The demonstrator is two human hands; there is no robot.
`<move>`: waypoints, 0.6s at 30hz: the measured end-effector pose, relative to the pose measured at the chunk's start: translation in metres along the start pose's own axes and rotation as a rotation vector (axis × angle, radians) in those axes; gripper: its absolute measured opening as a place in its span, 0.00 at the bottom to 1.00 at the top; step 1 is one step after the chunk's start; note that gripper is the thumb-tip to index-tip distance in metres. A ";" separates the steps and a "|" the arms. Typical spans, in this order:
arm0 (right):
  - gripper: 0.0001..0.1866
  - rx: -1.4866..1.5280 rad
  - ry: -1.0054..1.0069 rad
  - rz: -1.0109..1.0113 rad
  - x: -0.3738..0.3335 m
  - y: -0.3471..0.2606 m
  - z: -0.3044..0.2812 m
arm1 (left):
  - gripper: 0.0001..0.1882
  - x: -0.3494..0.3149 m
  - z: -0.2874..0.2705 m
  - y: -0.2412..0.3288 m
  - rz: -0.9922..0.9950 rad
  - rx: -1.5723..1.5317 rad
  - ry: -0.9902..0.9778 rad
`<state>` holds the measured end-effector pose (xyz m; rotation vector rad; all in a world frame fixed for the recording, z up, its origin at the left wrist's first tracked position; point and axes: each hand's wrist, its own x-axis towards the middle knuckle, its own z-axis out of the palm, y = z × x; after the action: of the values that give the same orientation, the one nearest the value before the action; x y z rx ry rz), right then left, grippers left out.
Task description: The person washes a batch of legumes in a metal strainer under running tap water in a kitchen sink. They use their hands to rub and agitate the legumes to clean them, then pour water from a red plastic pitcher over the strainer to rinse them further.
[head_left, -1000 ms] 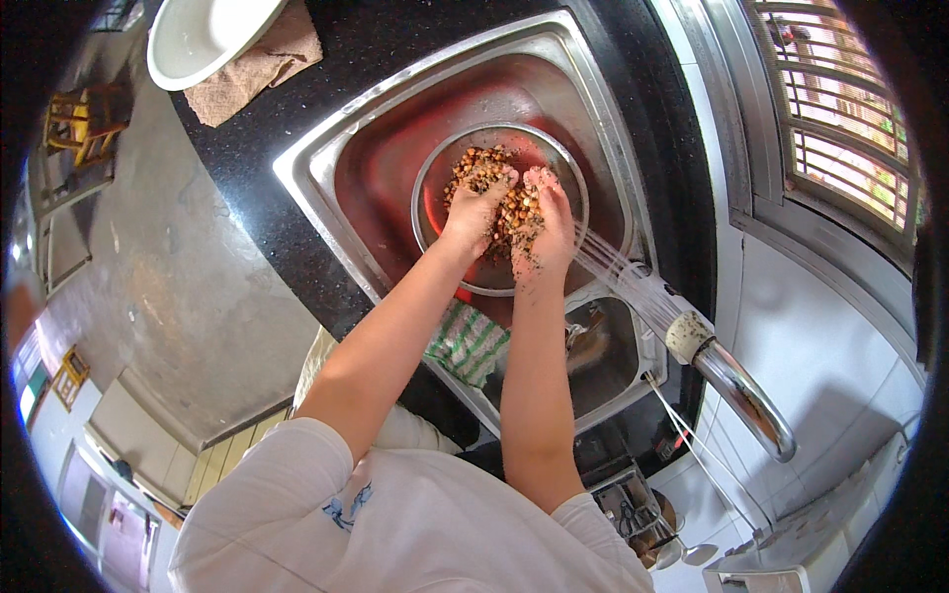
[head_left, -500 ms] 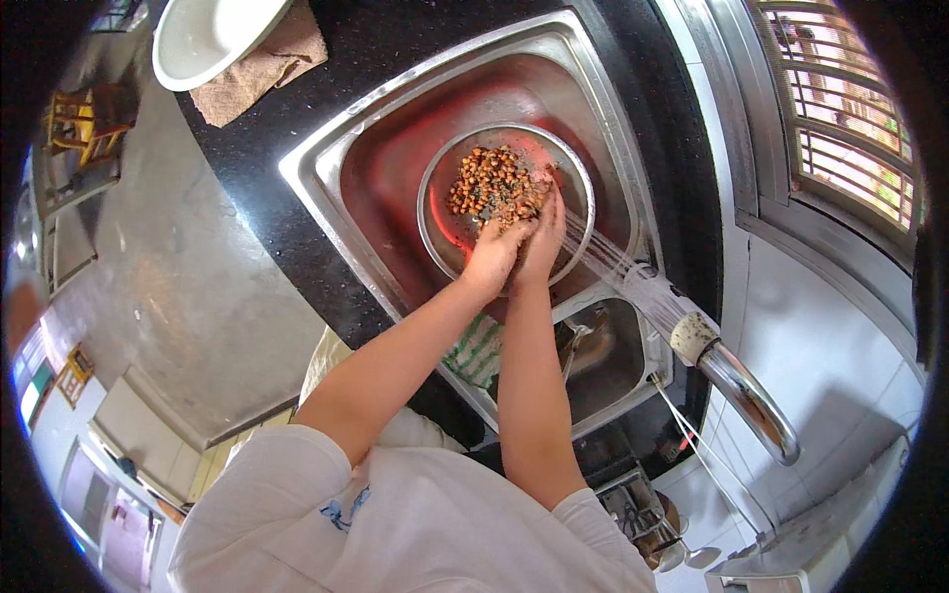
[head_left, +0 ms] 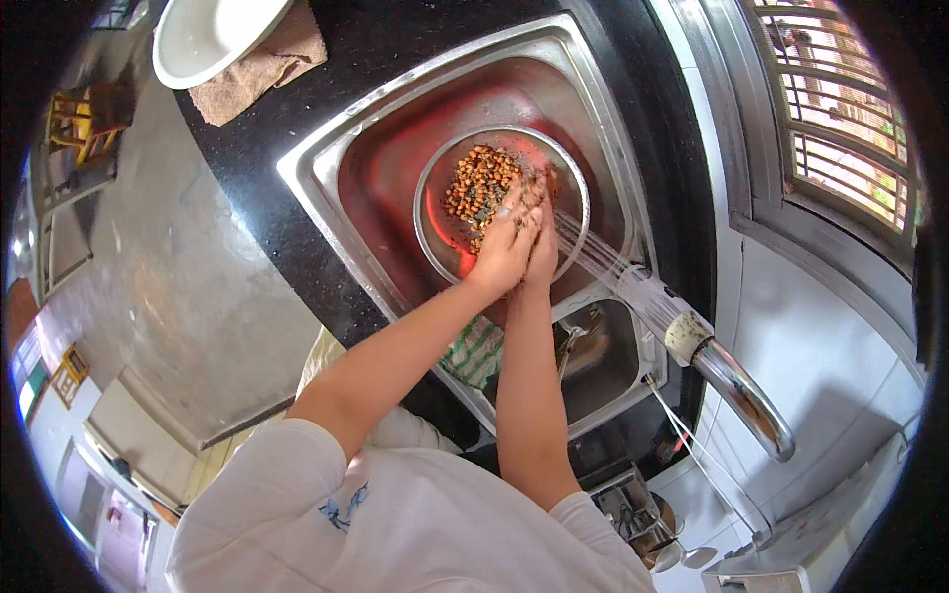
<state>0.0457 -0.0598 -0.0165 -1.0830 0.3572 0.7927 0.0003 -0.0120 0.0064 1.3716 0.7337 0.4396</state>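
Observation:
A round metal bowl [head_left: 416, 208] stands in the large basin of the steel sink. Inside it lies a heap of small orange-brown kernels or beans [head_left: 479, 183] mixed with dark green bits. Over the right part of the bowl my left hand [head_left: 506, 242] and my right hand [head_left: 540, 247] meet palm to palm, fingers stretched out and pointing away from me. Dark wet bits cling to the fingers. Whether anything lies between the palms is hidden. A spread stream of water [head_left: 598, 255] falls into the bowl beside my right hand.
The curved chrome tap [head_left: 746, 400] reaches in from the right. A small second basin [head_left: 603, 371] holds metal utensils, with a green-and-white cloth [head_left: 476, 348] at its left. On the black counter [head_left: 287, 128], a white basin [head_left: 213, 44] rests on a brown towel [head_left: 262, 84].
My hands have come flatter together, the left with its fingers straighter and moved away from me. More of the heap's near side shows. The water still runs.

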 end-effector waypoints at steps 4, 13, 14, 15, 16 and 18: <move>0.26 -0.034 -0.040 -0.038 -0.022 -0.006 0.015 | 0.23 0.003 -0.007 0.012 -0.045 -0.043 -0.013; 0.25 -0.017 -0.051 0.036 -0.020 0.005 -0.003 | 0.27 0.002 -0.009 0.001 -0.131 0.067 -0.129; 0.26 -0.069 -0.035 0.038 -0.008 0.011 -0.028 | 0.28 -0.005 -0.005 0.002 -0.116 0.101 -0.139; 0.27 -0.121 -0.017 0.039 0.000 0.015 -0.044 | 0.28 -0.011 -0.002 0.002 -0.101 0.134 -0.151; 0.24 -0.106 -0.004 0.109 -0.012 -0.005 -0.013 | 0.27 -0.014 -0.005 0.002 -0.102 0.159 -0.161; 0.25 -0.012 -0.032 0.070 -0.022 -0.003 0.006 | 0.26 -0.005 -0.009 -0.003 -0.064 0.071 -0.128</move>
<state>0.0323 -0.0636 0.0019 -1.0730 0.3653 0.8741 -0.0095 -0.0097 0.0044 1.4245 0.6914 0.2751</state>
